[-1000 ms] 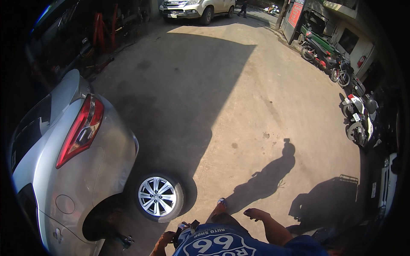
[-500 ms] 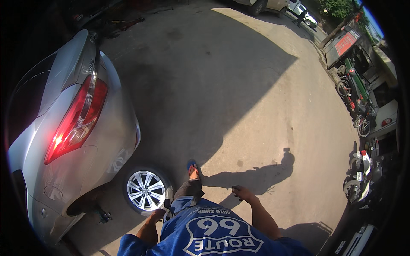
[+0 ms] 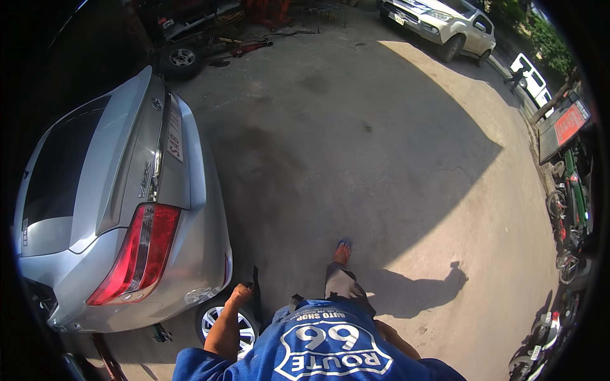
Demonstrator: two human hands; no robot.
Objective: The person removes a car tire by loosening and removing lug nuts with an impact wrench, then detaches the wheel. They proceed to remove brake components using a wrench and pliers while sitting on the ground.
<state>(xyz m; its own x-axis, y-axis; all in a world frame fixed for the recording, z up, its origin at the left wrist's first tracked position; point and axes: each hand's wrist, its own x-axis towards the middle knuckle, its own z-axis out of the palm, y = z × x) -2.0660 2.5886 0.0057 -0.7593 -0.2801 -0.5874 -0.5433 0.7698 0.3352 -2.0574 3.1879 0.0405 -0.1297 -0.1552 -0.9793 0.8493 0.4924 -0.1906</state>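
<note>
Silver paint is covering the car (image 3: 124, 203), which is standing at the person's left side. Its trunk lid (image 3: 173, 184) is lying shut, so the inside is hiding from view. Just beside the rear bumper, the wheel (image 3: 247, 333) is lying on the ground, its spoked face looking upward. The left forearm (image 3: 221, 333) is covering one part of it. The left hand (image 3: 240, 296) is appearing at the upper edge of this wheel; its fingers seem to be curling inward. One narrow dark thing (image 3: 257, 295) is showing just beside them, and I cannot tell if they are gripping it. The right hand is hiding; only the right forearm (image 3: 397, 340) is showing beside the blue shirt (image 3: 318, 352), so I cannot tell how its fingers are standing. One foot (image 3: 343, 253) is resting on the ground to the right of the wheel. Farther away, a red floor jack (image 3: 251, 47) is lying near a dark-tyred wheel, (image 3: 183, 58) and a light-coloured SUV (image 3: 445, 28) is occupying the top. Motorcycles (image 3: 562, 219) are lining the right side, below a red sign (image 3: 569, 125).
</note>
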